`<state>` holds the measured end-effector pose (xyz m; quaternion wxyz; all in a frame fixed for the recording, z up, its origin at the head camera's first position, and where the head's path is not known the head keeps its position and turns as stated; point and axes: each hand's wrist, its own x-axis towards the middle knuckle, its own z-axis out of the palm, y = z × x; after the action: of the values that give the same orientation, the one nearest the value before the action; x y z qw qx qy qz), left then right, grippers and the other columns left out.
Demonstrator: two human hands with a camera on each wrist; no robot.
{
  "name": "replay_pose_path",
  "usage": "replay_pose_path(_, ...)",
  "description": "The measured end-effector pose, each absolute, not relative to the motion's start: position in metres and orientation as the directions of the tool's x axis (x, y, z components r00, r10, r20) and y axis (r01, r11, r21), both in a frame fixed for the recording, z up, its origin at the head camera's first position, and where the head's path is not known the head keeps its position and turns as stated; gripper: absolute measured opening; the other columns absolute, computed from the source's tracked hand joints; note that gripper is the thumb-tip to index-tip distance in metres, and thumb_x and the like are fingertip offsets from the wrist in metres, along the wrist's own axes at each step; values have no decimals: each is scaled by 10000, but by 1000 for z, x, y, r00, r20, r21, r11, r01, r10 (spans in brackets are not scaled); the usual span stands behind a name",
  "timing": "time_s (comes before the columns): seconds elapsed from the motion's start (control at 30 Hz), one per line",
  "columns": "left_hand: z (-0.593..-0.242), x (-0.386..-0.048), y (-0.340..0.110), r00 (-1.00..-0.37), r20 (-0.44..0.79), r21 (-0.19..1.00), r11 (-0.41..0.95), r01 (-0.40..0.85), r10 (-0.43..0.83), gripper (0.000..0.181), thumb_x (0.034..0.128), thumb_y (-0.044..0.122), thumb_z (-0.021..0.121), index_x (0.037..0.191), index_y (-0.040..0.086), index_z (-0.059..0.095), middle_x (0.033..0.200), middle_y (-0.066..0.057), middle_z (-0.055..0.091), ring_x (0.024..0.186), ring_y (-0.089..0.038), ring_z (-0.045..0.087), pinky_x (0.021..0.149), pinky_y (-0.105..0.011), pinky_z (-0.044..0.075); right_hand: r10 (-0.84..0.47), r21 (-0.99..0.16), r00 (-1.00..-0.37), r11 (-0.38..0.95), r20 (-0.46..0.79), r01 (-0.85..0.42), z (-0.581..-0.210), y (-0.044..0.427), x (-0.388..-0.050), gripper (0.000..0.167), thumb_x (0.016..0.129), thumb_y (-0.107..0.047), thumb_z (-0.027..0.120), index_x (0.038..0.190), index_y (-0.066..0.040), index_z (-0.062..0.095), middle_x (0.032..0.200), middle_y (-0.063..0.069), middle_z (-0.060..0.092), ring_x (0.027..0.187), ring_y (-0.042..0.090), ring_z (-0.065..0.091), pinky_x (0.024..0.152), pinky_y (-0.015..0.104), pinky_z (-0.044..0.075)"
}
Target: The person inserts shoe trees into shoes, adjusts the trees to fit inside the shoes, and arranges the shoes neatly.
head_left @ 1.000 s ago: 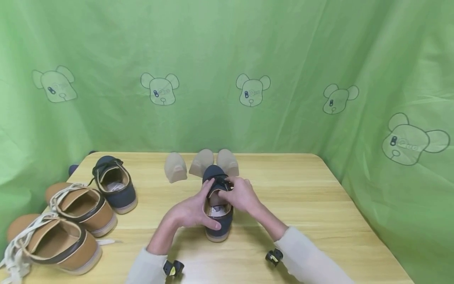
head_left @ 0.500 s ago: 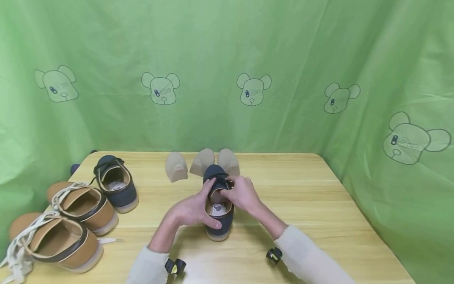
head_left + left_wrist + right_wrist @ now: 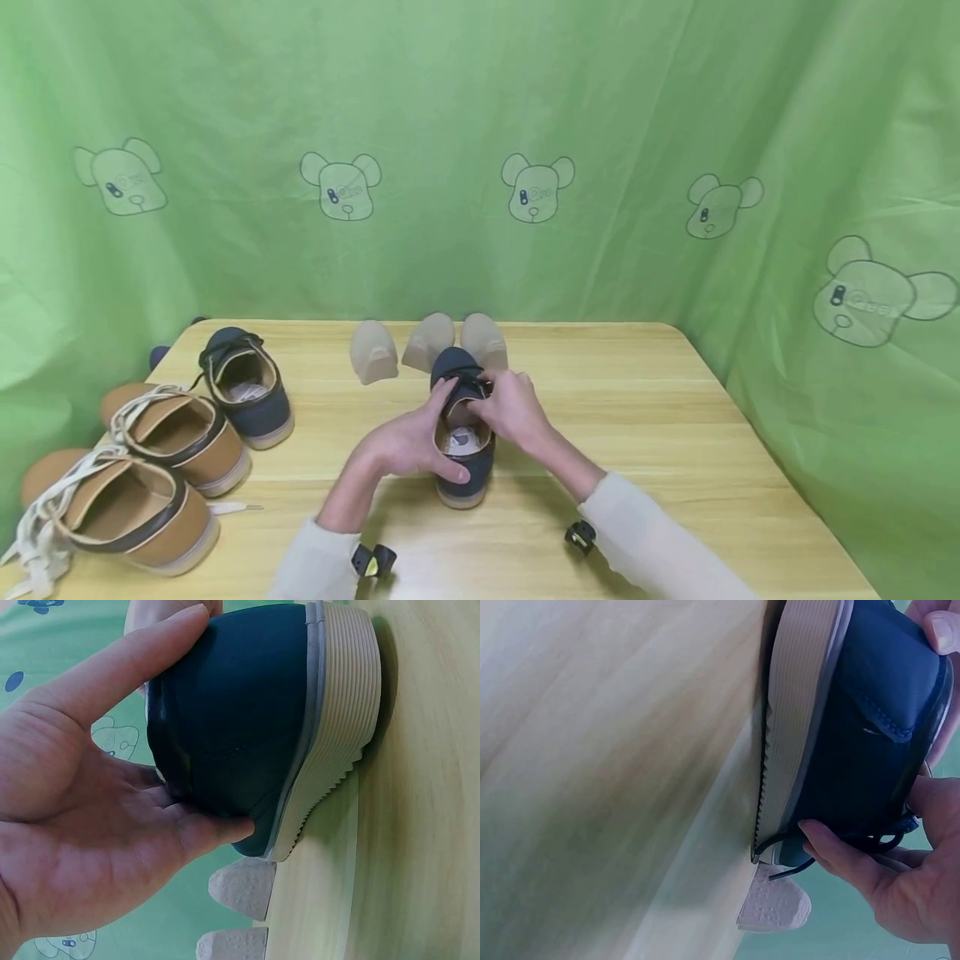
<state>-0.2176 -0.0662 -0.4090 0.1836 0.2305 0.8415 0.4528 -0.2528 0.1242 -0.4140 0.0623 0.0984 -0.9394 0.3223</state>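
Pale blocks [image 3: 482, 337] beyond held navy shoe [image 3: 467, 479] partly hidden by it. Insole print [image 3: 462, 442] inside shoe too small to read. White laces [image 3: 37, 546] left of shoe cut off.

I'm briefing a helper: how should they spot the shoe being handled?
On the wooden table, find three beige toe-shaped blocks near the far edge. Nearer the person stands a navy lace-up shoe. Unlike the similar navy shoe beside two tan shoes, it is gripped by the left hand and right hand.

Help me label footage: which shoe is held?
The central navy shoe, between left hand and right hand; the other navy shoe and both tan shoes stand untouched.
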Motion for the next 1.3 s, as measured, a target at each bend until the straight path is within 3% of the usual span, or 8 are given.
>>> replay_pose_path(0.2,-405,-219,-64,-822,-107,831,504,236,560,1323,680,217,940,1634,90,32,1616,-266,305,1409,-394,449,1154,-537,381,-142,-608,-976,765,163,-213,-412,126,-253,400,792,-106,842,1144,37,718,1004,209,759,715,163,697,595,250,580)
replay_pose_path(0.57,-398,-220,-67,-803,-136,811,531,246,580,1325,696,264,939,1633,66,23,1692,-225,64,1476,-382,353,1201,-515,331,-138,-597,-981,780,134,-191,-408,127,-255,391,791,-154,844,1110,32,716,929,180,750,689,181,664,572,265,554)
replay_pose_path(0.7,-399,-225,-75,-810,-148,827,520,214,568,1228,750,350,900,1642,120,88,1675,-221,173,1483,-381,344,1196,-543,326,-139,-598,-983,780,121,-185,-407,127,-254,408,795,-168,841,1130,24,709,962,180,749,721,193,665,584,272,551)
replay_pose_path(0.8,-398,-230,-81,-846,-118,849,494,186,520,1020,829,362,836,1627,162,232,1638,-192,309,1489,-371,342,1198,-567,309,-154,-579,-983,794,101,-185,-405,128,-252,454,799,-172,832,1191,6,689,1041,191,746,810,232,692,658,316,584)
replay_pose_path(0.97,-396,-235,-88,-916,-58,880,454,141,398,702,929,262,732,1557,221,422,1598,-176,398,1473,-418,360,1181,-598,323,-198,-596,-980,783,29,-176,-400,134,-249,585,812,-188,804,1347,-50,611,1204,189,712,1031,317,695,858,438,592)
replay_pose_path(1.13,-398,-238,-91,-937,-99,916,398,45,335,791,929,260,724,1597,133,319,1619,-213,341,1460,-458,359,1169,-604,337,-215,-670,-973,736,-90,-100,-396,144,-243,727,852,-244,781,1464,5,476,1332,264,628,1171,398,643,971,517,547)
replay_pose_path(1.2,-401,-238,-91,-928,-135,921,390,11,347,873,921,258,733,1616,83,234,1604,-274,328,1346,-466,499,1167,-599,345,-215,-703,-966,709,-144,-53,-395,148,-240,761,859,-249,776,1474,45,437,1335,287,613,1147,390,652,947,501,561)
replay_pose_path(1.3,-406,-237,-90,-899,-193,922,385,-29,394,955,912,247,745,1623,38,143,1527,-343,401,1046,-417,682,1121,-569,416,-232,-771,-947,637,-224,26,-395,153,-237,754,875,-208,753,1477,81,404,1301,277,627,1014,355,688,868,476,591)
